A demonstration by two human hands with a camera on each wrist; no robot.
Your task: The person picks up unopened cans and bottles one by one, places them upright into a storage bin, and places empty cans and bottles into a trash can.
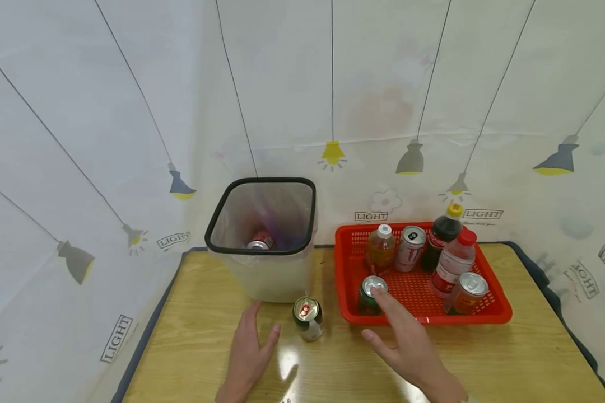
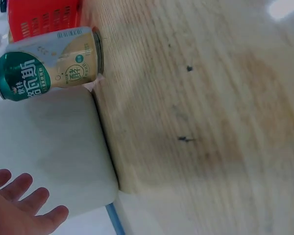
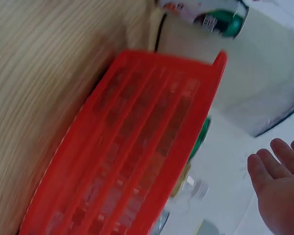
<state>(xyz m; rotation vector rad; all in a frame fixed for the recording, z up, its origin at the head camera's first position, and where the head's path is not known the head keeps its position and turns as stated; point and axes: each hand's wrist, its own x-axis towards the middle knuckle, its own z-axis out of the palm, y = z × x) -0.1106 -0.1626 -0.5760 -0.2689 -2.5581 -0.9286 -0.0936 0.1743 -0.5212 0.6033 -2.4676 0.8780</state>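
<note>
A green and gold drink can [image 1: 308, 320] stands upright on the table in front of the bin, between the two hands. My left hand [image 1: 247, 350] is beside it on the left, fingers extended, apart from the can and holding nothing; the left wrist view shows its fingers [image 2: 32, 196] spread before the bin wall. My right hand [image 1: 408, 344] hovers at the front edge of the red basket [image 1: 423, 321], fingers straight. In the head view its fingertips overlap the lid of a dark green can [image 1: 368, 299] inside; I cannot tell whether they touch.
A bin [image 1: 282, 280] with a black rim and clear liner stands at the back, a can [image 1: 261, 240] inside. The basket also holds an amber bottle [image 1: 381, 249], a pale can [image 1: 410, 249], a cola bottle [image 1: 441, 238], a red-capped bottle [image 1: 454, 263] and an orange can [image 1: 466, 294].
</note>
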